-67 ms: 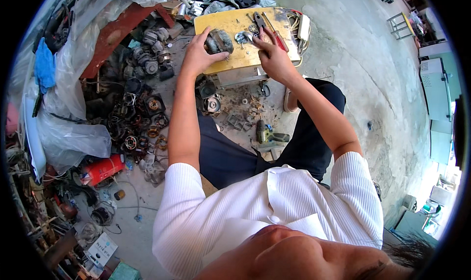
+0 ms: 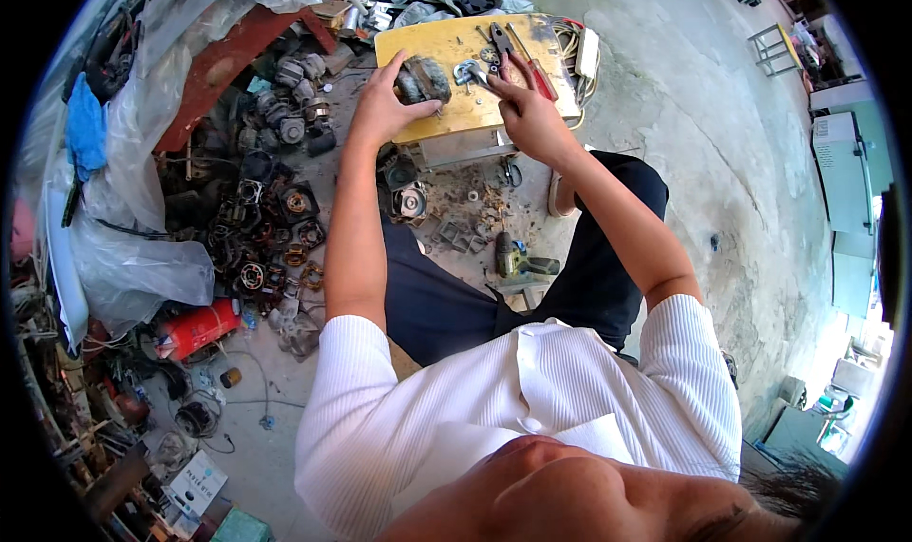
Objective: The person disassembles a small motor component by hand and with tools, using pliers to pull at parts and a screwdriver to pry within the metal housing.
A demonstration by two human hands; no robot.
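Observation:
On the yellow-topped small table (image 2: 446,35), my left hand (image 2: 385,110) is wrapped round the left side of a dark, grimy motor-like block (image 2: 422,81), its thumb along the near edge. To the right, my right hand (image 2: 530,114) is closed on a shiny metal tool (image 2: 478,75); its exact kind is too small to tell. The tool's tip meets a small pale metal piece (image 2: 463,71) on the tabletop. Just beyond my right fingers lie dark-jawed pliers (image 2: 501,38) with red handles and a red-handled screwdriver (image 2: 543,81).
A white power strip (image 2: 588,54) with coiled cable hangs at the table's right edge. A green cordless drill (image 2: 518,260) stands between my legs. Old motor parts (image 2: 285,200) heap on the floor at left, near a red cylinder (image 2: 199,328). Small debris lies below the table.
My right hand and the shiny tool have shifted very slightly, with the fingers drawn in a little. My left hand stays on the dark block.

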